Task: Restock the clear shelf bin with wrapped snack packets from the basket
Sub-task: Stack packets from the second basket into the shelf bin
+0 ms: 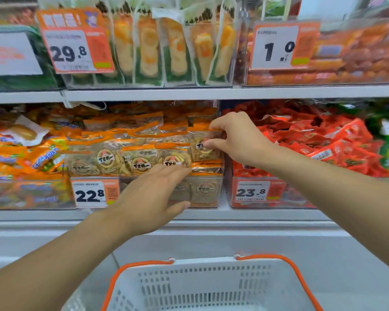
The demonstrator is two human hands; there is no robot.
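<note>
Head view shows my right hand (236, 140) pinching an orange-edged snack packet (206, 145) by its upper rim and face, standing it at the right end of the clear shelf bin (208, 194) tagged 22.8. My left hand (154, 197) lies flat with straight fingers against the bin's front, fingertips touching the front row of packets and gripping nothing. To do this well, I judge I should brace the front row with the left hand while seating the packet upright, label forward, tucked beside its neighbours. Below, the white basket (208, 286) with orange handles looks empty as far as I can see.
</note>
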